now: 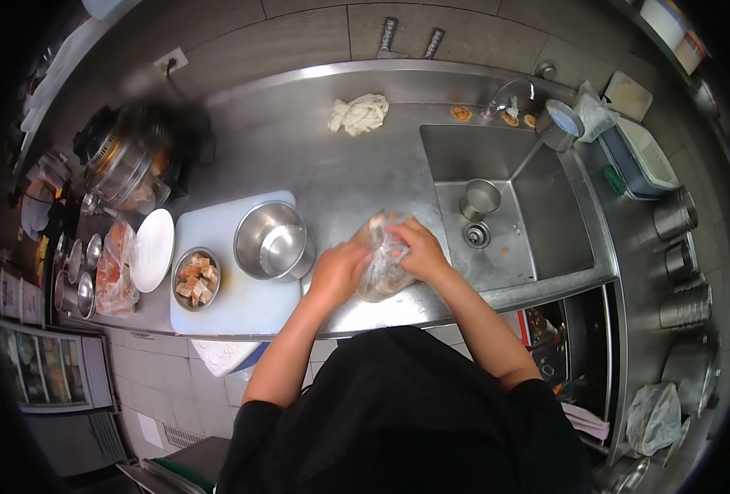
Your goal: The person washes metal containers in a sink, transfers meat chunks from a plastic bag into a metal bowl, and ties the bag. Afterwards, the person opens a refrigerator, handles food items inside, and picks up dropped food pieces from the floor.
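Observation:
A clear plastic bag (385, 278) with brownish contents rests on the steel counter, left of the sink. My left hand (340, 270) grips its gathered neck from the left, fingers closed. From the right, my right hand (419, 249) pinches the twisted plastic at the top. What exactly is in the bag I cannot make out. Nearest to my left hand, an empty steel pot (272, 240) stands on the white cutting board (208, 317). Beside the pot, a steel bowl (177, 290) holds several brown-and-pale chunks (198, 280).
The sink (538, 239) to the right holds a small steel pot (480, 199). A crumpled cloth (359, 114) lies at the back. On the left are a white oval plate (152, 250), a bag of orange-red food (118, 267) and a glass-bowled appliance (126, 169).

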`<state>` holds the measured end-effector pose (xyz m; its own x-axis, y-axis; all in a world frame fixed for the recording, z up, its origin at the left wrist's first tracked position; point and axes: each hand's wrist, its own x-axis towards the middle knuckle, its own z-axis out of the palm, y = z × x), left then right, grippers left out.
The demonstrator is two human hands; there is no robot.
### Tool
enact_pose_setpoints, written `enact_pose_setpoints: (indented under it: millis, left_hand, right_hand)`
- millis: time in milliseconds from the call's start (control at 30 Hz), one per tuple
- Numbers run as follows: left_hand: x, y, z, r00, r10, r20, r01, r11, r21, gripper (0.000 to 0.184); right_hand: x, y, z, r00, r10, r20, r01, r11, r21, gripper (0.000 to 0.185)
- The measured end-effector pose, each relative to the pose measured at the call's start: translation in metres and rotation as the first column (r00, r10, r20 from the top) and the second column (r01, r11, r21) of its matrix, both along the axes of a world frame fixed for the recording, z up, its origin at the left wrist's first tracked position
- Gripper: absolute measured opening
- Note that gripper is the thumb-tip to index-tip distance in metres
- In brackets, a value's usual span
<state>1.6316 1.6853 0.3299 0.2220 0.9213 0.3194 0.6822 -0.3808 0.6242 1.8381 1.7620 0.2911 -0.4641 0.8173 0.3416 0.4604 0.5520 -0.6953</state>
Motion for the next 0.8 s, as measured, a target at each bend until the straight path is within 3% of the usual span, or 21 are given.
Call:
enact_pose_setpoints:
  millis: [100, 200, 333, 400, 467, 533, 667, 800]
  left_hand:
    - [-0.010, -0.019, 0.013, 0.998, 0.038, 0.055, -0.041, 0.998, 0.056, 0.012]
    - [-0.019, -0.029, 0.019, 0.996, 0.071, -0.061, -0.068, 0.996, 0.052, 0.012]
    - [-0.009, -0.021, 0.022, 0.987, 0.140, 0.081, -0.138, 0.990, -0.030, 0.015]
    - [0.001, -0.012, 0.023, 0.976, 0.149, 0.158, -0.137, 0.987, -0.083, 0.017]
    - [0.008, -0.001, 0.016, 0.953, 0.130, 0.275, -0.102, 0.988, -0.113, 0.029]
    - [0.013, 0.008, 0.009, 0.969, 0.114, 0.217, -0.091, 0.989, -0.113, 0.036]
    - [0.021, 0.018, 0.003, 0.999, 0.048, 0.018, -0.048, 0.999, -0.018, 0.052]
    - [0.021, 0.033, -0.008, 0.994, 0.002, 0.109, 0.003, 0.999, -0.045, 0.052]
  right_hand:
    - [0.001, 0.001, -0.001, 1.000, 0.000, 0.013, 0.000, 1.000, -0.011, 0.032]
    - [-0.001, 0.001, 0.002, 0.998, 0.064, 0.012, -0.065, 0.995, 0.075, 0.030]
    - [0.002, -0.002, 0.019, 0.988, 0.127, 0.085, -0.130, 0.991, 0.037, 0.024]
    - [0.001, 0.005, 0.026, 0.974, 0.117, 0.193, -0.138, 0.985, 0.100, 0.021]
    - [-0.001, 0.013, 0.036, 0.962, 0.096, 0.254, -0.124, 0.988, 0.096, 0.017]
    - [-0.003, 0.019, 0.043, 0.947, 0.076, 0.313, -0.110, 0.990, 0.092, 0.014]
    - [0.002, 0.024, 0.048, 0.982, 0.046, 0.185, -0.067, 0.992, 0.110, 0.010]
    - [0.008, 0.037, 0.032, 0.987, 0.153, -0.048, -0.155, 0.987, -0.039, 0.012]
